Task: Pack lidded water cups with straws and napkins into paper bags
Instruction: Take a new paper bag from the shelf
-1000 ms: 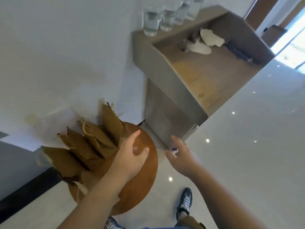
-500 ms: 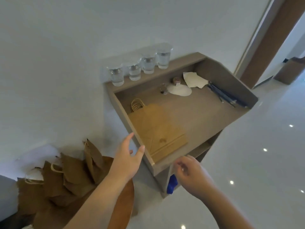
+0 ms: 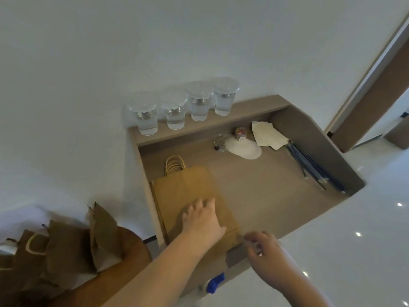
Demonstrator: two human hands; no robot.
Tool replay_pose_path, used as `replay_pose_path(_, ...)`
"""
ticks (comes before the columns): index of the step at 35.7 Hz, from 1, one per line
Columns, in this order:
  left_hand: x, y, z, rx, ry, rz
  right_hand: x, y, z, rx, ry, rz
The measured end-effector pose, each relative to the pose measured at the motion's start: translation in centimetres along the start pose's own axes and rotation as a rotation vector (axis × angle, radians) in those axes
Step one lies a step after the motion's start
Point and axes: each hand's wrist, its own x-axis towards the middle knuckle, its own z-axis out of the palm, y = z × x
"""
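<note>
A stack of flat brown paper bags (image 3: 190, 191) lies on the left of the desk (image 3: 276, 196), rope handles toward the wall. My left hand (image 3: 202, 218) rests flat on the top bag, fingers spread. At the bag's near right corner by the desk's front edge, my right hand (image 3: 265, 255) has its fingers curled; whether they pinch the bag is unclear. Several lidded clear cups of water (image 3: 183, 109) stand in a row on the back ledge. White napkins (image 3: 267, 135) lie at the back right, and blue straws (image 3: 314, 167) run along the right wall.
Several standing brown paper bags (image 3: 66, 247) crowd a round wooden table (image 3: 124, 269) at lower left. A white round lid (image 3: 243, 148), a small jar (image 3: 240, 132) and a clear item sit near the napkins. Glossy white floor lies to the right, a door frame at upper right.
The view swung from the round table to the desk. My left hand moved forward onto the flat bag stack, and my right hand came up to the bag's near corner.
</note>
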Motion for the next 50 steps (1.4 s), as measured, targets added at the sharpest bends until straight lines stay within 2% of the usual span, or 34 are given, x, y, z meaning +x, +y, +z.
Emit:
replay_pose_path(3, 2.3, 0.7, -0.2, 0.050, -0.020, -0.025, 2.9, 1.3, -1.8, 0.004, 0.074, 0.036)
replay_pose_path(7, 3.4, 0.5, -0.2, 0.061, -0.022, -0.056, 7.0, 2.2, -2.9, 0.008, 0.025, 0.061)
replay_pose_path(13, 4.3, 0.4, -0.1, 0.046, 0.060, -0.036, 13.0, 0.7, -3.0, 0.024, -0.096, -0.129)
replay_pose_path(16, 4.1, 1.4, -0.2, 0.075, 0.128, -0.007, 15.3, -0.7, -3.7, 0.112, -0.138, -0.224)
replay_pose_path(20, 2.6, 3.8, -0.4, 0.134, 0.197, 0.004, 18.1, -2.0, -5.2, 0.169, -0.222, -0.220)
replay_pose_path(24, 1.2, 8.2, -0.8, 0.086, 0.270, 0.041, 21.5, -2.9, -8.2, 0.273, -0.426, -0.175)
replay_pose_path(28, 0.2, 12.7, -1.4, 0.094, 0.341, 0.060, 24.1, -3.6, -11.3, 0.616, -0.653, 0.008)
replay_pose_path(32, -0.8, 15.7, -1.8, 0.060, 0.324, 0.034, 25.2, -4.1, -14.0, 0.763, -0.805, 0.007)
replay_pose_path(34, -1.4, 16.5, -2.1, -0.068, 0.271, -0.054, 24.9, -4.5, -15.6, 0.741, -0.834, -0.091)
replay_pose_path(36, -1.8, 16.9, -2.6, -0.268, 0.269, -0.132, 23.8, -5.1, -17.3, 0.629, -0.785, -0.258)
replay_pose_path(41, -2.2, 18.5, -5.2, -1.141, 0.616, -0.314, 19.9, -5.8, -20.4, 0.518, -0.765, -0.674)
replay_pose_path(46, -2.4, 19.9, -8.2, -1.643, 0.736, -0.170, 16.8, -4.3, -20.4, 0.509, -0.624, -1.119)
replay_pose_path(48, -2.5, 20.4, -9.0, -1.761, 0.746, -0.103, 16.8, -3.6, -20.5, 0.459, -0.648, -1.198)
replay_pose_path(50, -2.7, 20.8, -9.2, -1.812, 0.756, -0.106, 17.0, -2.9, -20.8, 0.411, -0.745, -1.216)
